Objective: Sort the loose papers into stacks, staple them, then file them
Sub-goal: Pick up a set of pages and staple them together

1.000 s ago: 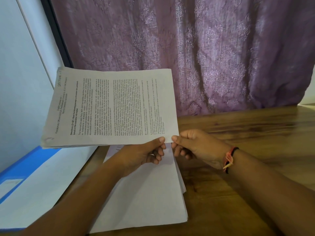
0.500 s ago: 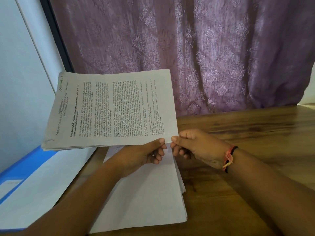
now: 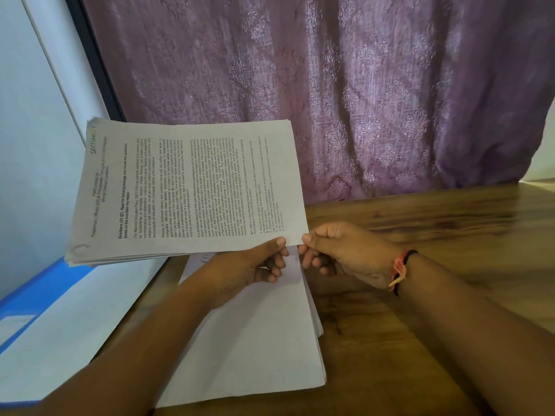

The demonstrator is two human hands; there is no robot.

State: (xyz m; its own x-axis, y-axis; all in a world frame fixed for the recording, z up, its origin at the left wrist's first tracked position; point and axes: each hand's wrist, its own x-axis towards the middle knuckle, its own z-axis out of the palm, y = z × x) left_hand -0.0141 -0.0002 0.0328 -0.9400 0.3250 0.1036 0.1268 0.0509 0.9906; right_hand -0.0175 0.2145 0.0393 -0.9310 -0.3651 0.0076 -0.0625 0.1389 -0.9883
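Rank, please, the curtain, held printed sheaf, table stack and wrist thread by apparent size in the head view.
1. Purple curtain
2. Held printed sheaf, table stack: alike, sheaf nearer, unranked
3. Wrist thread

My sheaf of papers [image 3: 186, 190] hangs above the worktop [image 3: 435, 229], over the far end of a paper stack [image 3: 255, 340] lying on it. A folder [image 3: 42, 283] lies left of the stack, a curtain [image 3: 330, 85] behind.

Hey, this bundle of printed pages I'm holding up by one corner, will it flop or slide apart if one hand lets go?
Probably it sags: the bundle is thin sheets, pinched only at its near corner by the left hand and right hand. Sheets may fan apart: its left edges look splayed, no staple visible.
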